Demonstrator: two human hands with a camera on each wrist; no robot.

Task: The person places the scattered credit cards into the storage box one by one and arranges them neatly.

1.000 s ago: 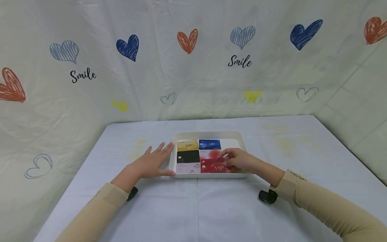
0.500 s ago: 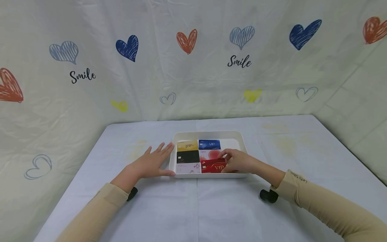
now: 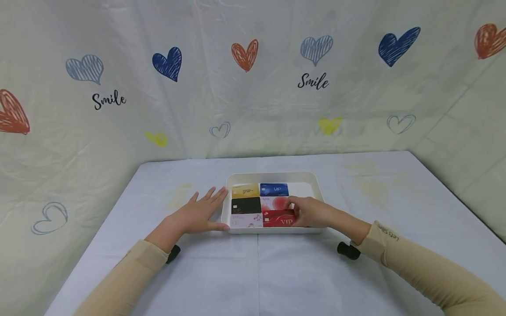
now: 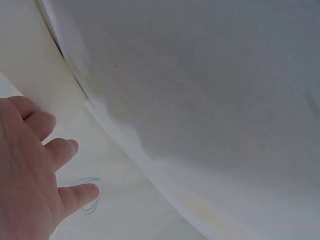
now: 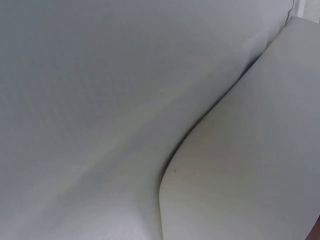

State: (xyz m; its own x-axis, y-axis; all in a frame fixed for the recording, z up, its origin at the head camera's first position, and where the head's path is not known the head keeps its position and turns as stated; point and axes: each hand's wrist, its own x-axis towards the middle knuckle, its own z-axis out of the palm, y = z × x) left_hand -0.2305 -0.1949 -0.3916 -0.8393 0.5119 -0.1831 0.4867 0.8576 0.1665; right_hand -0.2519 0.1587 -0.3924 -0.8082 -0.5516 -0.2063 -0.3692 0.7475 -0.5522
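A white tray (image 3: 272,174) holds several cards in two columns. The left column has a gold card (image 3: 245,191), a black VIP card (image 3: 246,206) and a pale pink flowered card (image 3: 245,220). On the right lie a blue VIP card (image 3: 274,189), a pink card with red circles (image 3: 272,203) and a red VIP card (image 3: 276,220) nearest the front. My right hand (image 3: 314,212) reaches over the tray's right side, thumb and forefinger bent at the red card's right end. With fingers spread, my left hand (image 3: 197,216) rests against the tray's left rim; the left wrist view shows its palm (image 4: 25,175).
The tray stands mid-table on a white cloth (image 3: 221,272). Behind it hangs a pale curtain (image 3: 276,105) printed with hearts. A dark wrist camera (image 3: 348,250) sits under the right cuff. Mostly white cloth fills the right wrist view.
My right thumb and fingers have drawn in around the red card's right end, and the hand has dipped slightly. The left hand stays at the tray's rim.
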